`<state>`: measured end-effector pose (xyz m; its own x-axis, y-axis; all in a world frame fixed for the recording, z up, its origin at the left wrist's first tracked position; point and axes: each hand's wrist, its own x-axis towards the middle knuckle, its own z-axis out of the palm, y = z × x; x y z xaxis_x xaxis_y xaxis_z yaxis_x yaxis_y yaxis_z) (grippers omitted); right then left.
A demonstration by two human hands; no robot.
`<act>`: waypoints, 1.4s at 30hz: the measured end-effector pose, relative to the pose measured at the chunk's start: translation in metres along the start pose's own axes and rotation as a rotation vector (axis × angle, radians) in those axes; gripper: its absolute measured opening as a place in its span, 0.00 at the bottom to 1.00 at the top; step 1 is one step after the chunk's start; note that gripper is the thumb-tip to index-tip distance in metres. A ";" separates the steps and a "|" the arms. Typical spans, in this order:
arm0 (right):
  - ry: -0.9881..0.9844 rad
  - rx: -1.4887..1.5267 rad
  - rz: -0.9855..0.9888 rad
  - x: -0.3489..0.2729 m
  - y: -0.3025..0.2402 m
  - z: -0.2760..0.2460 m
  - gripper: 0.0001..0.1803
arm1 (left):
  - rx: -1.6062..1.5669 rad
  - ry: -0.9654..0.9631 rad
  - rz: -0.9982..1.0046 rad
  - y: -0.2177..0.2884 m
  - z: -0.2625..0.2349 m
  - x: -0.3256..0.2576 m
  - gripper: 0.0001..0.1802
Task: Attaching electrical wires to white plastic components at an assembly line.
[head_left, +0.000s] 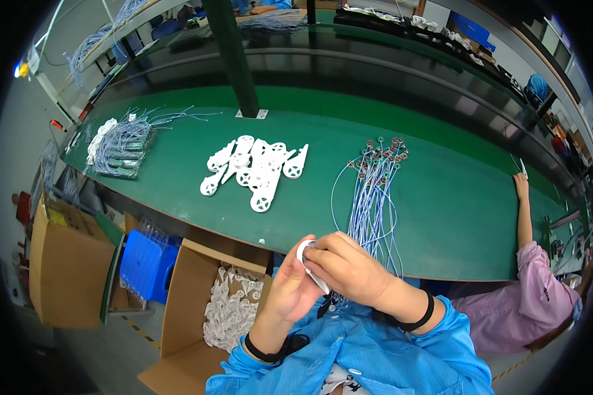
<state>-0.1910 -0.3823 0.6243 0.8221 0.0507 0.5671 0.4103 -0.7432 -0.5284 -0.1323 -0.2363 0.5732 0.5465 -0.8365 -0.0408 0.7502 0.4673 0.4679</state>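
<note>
Both of my hands meet in front of my chest, just over the near edge of the green bench. My left hand [290, 288] grips a white plastic part [316, 279] with a round end and a tapering arm. The fingers of my right hand [349, 266] press into its round end; whether they also pinch something small is hidden. Beyond my hands lies a loose pile of similar white plastic parts [263, 172]. To its right is a bundle of blue and white wires [370, 210], with small round brown and green pieces [382, 158] at their far ends.
A cardboard box [184, 309] of white parts stands below the bench at my left. Bagged wires [122, 148] lie at the bench's far left. A dark green post [234, 59] rises from the bench [441, 197]. A co-worker in a pink sleeve [534, 276] reaches over it at right.
</note>
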 end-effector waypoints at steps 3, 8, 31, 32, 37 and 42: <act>-0.001 0.042 0.015 0.002 -0.003 -0.007 0.16 | -0.094 -0.031 -0.028 -0.002 -0.005 0.001 0.32; 0.018 0.021 0.038 -0.001 -0.005 -0.015 0.18 | -0.144 -0.111 -0.055 -0.002 -0.003 0.004 0.32; -0.397 -0.091 -0.076 0.024 0.000 -0.038 0.22 | -0.251 -0.022 -0.214 -0.006 -0.015 0.000 0.27; -0.381 -0.107 -0.076 0.023 -0.001 -0.036 0.21 | -0.253 -0.017 -0.212 -0.004 -0.012 0.001 0.27; -0.350 -0.137 -0.084 0.022 0.001 -0.028 0.19 | -0.216 -0.023 -0.180 -0.002 -0.011 0.003 0.28; -0.307 0.005 -0.065 0.020 0.009 -0.024 0.13 | -0.221 -0.091 -0.175 -0.002 -0.014 0.003 0.29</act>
<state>-0.1805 -0.4046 0.6459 0.8746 0.2972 0.3831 0.4670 -0.7287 -0.5008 -0.1273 -0.2353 0.5601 0.3736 -0.9274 -0.0196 0.8982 0.3564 0.2571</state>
